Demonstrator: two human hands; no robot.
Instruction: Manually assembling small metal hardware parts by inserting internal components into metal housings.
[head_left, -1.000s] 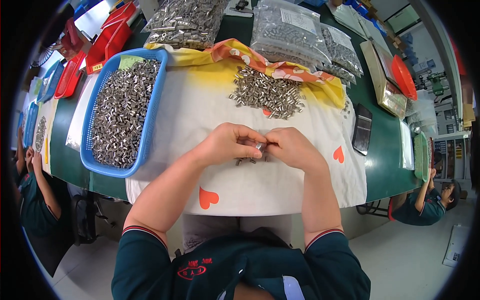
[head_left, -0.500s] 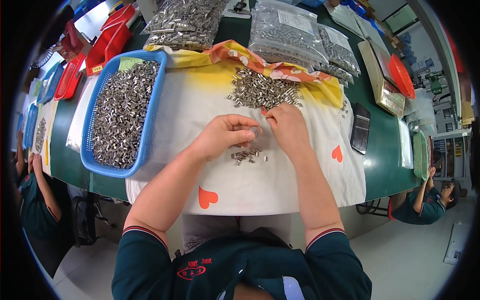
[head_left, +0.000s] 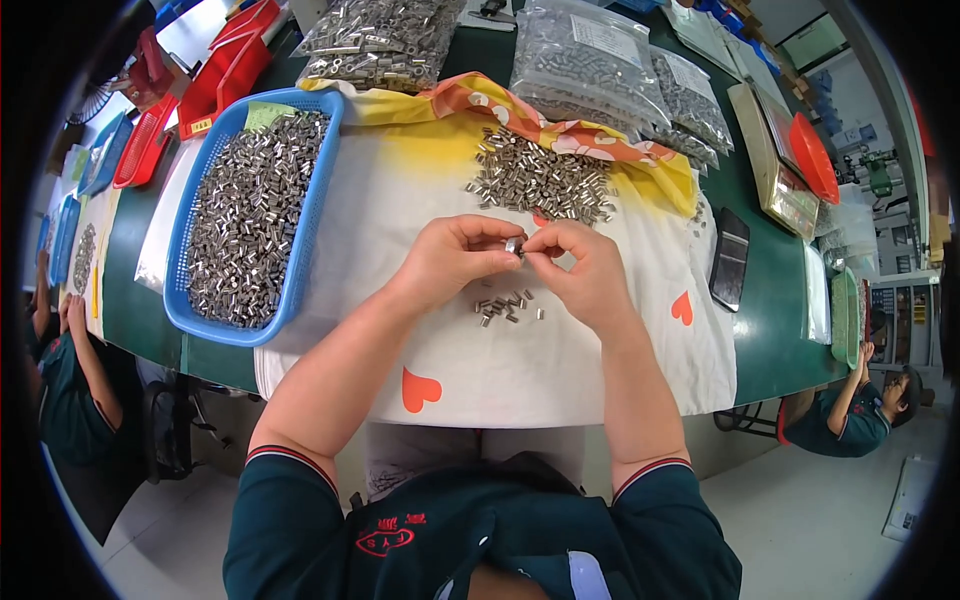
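Observation:
Over the white cloth (head_left: 390,180), my left hand (head_left: 445,262) pinches a small round silvery metal piece (head_left: 514,245) between thumb and fingers. My right hand (head_left: 585,272) meets it there, its thumb and forefinger closed in a pinch against the piece; whatever lies between those fingertips is too small to make out. Just beyond the hands lies a heap of short metal cylinders (head_left: 545,178). A small loose group of the same cylinders (head_left: 508,308) rests on the cloth nearer to me, below the hands.
A blue basket (head_left: 322,215) full of metal cylinders stands at left, with red trays (head_left: 222,75) behind it. Bulging bags of metal parts (head_left: 590,65) line the back. At right are a dark phone (head_left: 730,258) and a scale (head_left: 765,150). Co-workers sit on both sides.
My right hand has come back from the edge of the far heap to the round piece in my left hand. The left hand has turned the piece slightly. The whole view has shifted a little.

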